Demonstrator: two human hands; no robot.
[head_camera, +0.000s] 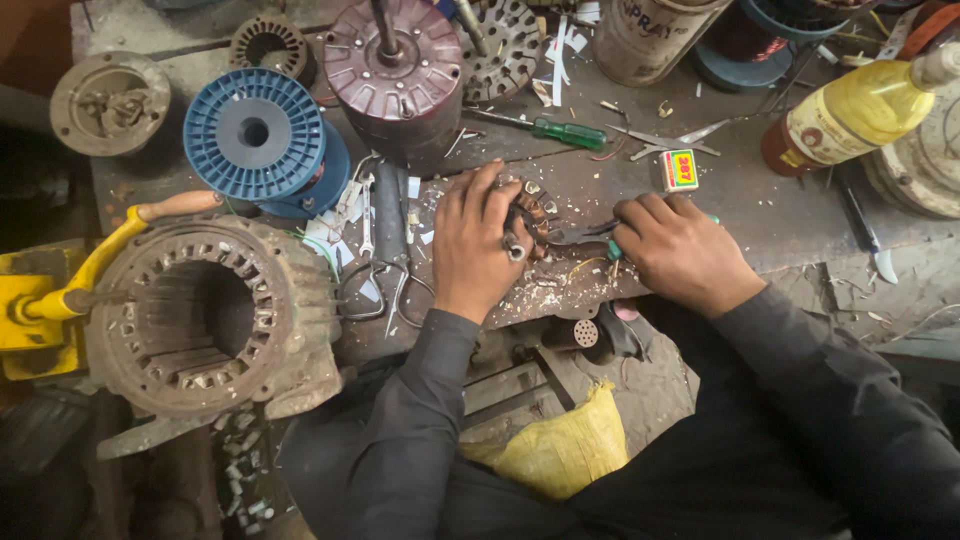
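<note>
We have a small stator (528, 222) flat on the counter (760, 215), near its front edge, between our two hands. Left hand (476, 240) lies over the stator's left side, fingers (490, 195) curled narrow around its rim and pressing it down; the copper-wound slots show just right of the knuckles. Right hand (678, 250) sits just right of it, fingers closed tight on a green-handled tool (590, 238) whose metal tip reaches left and touches the stator's right edge. Scissors (385, 270) lie just left of the left hand, among white paper scraps. A blue spool (255, 135) and a maroon motor (400, 75) stand further back, and a green screwdriver (560, 131) lies behind the stator. A small matchbox-like pack (680, 170) sits just behind the right hand, and a yellow bottle (860, 110) lies at far right. A large rusty stator housing (210, 315) sits at the left, well apart from the hands. A yellow sack (560, 445) lies below the counter edge.
</note>
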